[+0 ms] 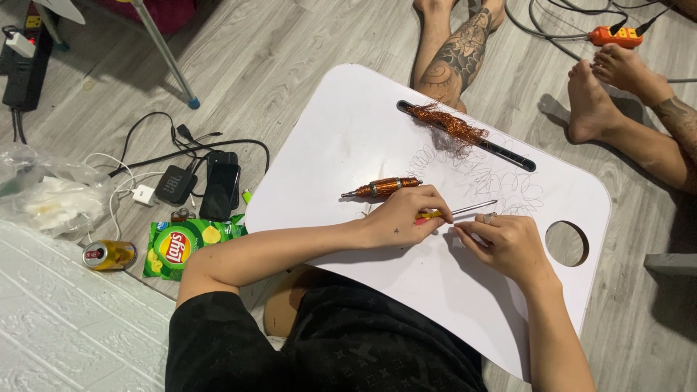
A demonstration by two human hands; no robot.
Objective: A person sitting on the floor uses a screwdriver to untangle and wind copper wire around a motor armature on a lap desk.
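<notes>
Head view shows a thin metal-shafted screwdriver with a yellow handle (457,212) lying nearly level above the white lap bench (377,131), tip pointing right and slightly up. Left hand (403,216) is clenched round its handle; right hand (508,243) pinches something near the shaft, perhaps fine wire. Just beyond lies a copper-wound spindle (383,188).

Your single head camera looks steeply down from close above, facing forward over the white lap table (406,109) and grey floor (290,43).
</notes>
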